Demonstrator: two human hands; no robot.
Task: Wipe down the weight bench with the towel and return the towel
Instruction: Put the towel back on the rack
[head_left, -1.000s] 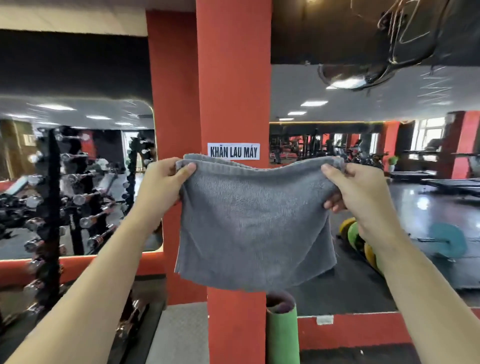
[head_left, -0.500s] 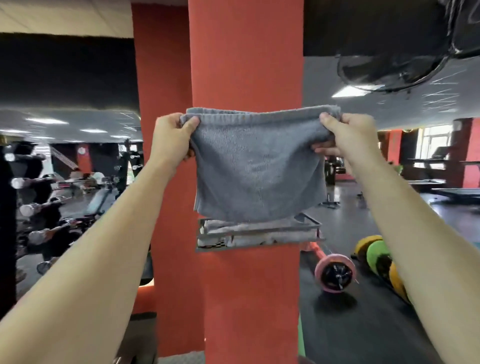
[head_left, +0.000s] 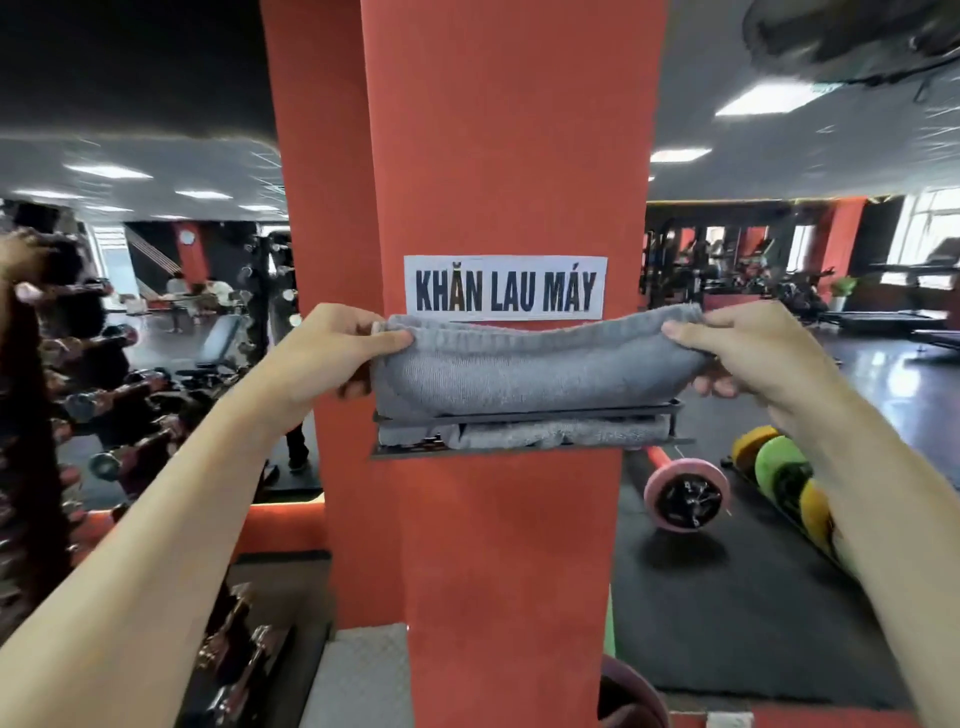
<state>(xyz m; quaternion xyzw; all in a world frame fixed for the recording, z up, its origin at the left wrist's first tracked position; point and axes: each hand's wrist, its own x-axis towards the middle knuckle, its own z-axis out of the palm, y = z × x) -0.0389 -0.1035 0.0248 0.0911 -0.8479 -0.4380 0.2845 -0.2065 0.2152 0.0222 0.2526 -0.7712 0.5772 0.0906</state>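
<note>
Stretching left to right between both hands, the grey towel (head_left: 519, 374) is pinched at its left end by the left hand (head_left: 332, 358) and at its right by the right hand (head_left: 748, 353), sagging onto the wire shelf (head_left: 524, 448) directly below, so the drop looks straight down.

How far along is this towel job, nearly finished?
Nearly, it seems. Done: the person stands at the pillar with the rack, so the wiping is presumably over, though nothing here proves it. In hand: the left hand and right hand pinch the towel by its top corners, its lower part resting in the rack. Left: let go and leave it lying there.
</note>
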